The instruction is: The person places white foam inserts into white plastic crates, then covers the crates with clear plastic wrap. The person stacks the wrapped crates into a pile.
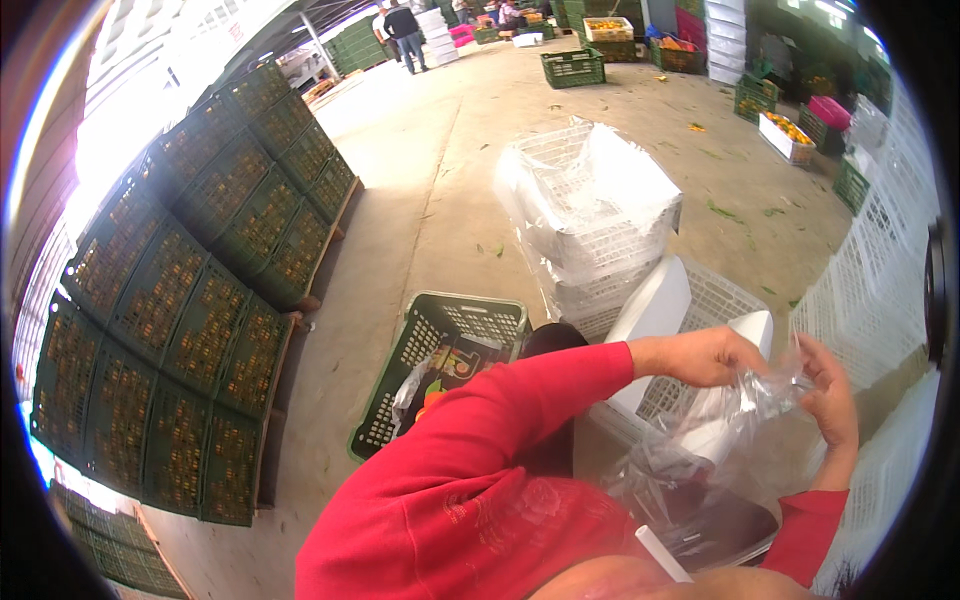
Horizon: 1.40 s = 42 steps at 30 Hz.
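Observation:
Clear plastic film (765, 397) is stretched between my two hands, gathered where the fingers hold it. My left hand (709, 356) pinches one part of it, the arm reaching across from the left. On the other side my right hand (829, 397) grips the film with its fingers curled. Below them the film hangs loosely towards my lap. Behind the hands stands a white plastic crate (724, 292) with white liner sheets (652, 307) inside; my left forearm hides part of it.
A green crate (382, 390) with a printed dark box and some fruit is left of me. Stacked white crates (585, 225) under plastic stand ahead; more white crates (862, 262) rise at right. Fruit-filled crates (180, 315) on pallets line the left. People (405, 34) stand far off.

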Each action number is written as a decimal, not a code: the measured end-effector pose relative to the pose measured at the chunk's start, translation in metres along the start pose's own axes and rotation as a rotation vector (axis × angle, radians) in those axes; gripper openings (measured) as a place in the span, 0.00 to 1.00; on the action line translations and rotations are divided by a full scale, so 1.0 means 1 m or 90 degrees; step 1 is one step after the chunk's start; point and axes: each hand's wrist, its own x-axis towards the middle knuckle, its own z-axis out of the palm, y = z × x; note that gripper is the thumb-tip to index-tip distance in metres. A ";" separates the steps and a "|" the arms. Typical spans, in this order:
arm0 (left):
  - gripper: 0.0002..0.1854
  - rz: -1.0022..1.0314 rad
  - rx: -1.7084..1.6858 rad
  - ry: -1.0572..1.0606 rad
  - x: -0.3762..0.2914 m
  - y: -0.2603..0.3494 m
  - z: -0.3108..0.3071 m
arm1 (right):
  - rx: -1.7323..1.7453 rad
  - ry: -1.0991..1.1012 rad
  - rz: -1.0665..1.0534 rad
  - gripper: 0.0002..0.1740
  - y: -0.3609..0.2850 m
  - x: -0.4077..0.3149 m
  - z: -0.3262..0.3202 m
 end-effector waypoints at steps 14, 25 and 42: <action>0.17 0.048 0.475 0.730 0.011 -0.071 -0.070 | 0.039 0.415 0.087 0.07 0.102 0.068 0.017; 0.08 -0.343 -0.105 0.369 0.009 -0.134 -0.018 | 0.259 0.119 0.163 0.11 0.128 0.100 0.095; 0.04 -0.183 -0.674 0.349 -0.019 -0.126 -0.091 | 0.442 0.418 0.189 0.11 0.182 0.051 -0.027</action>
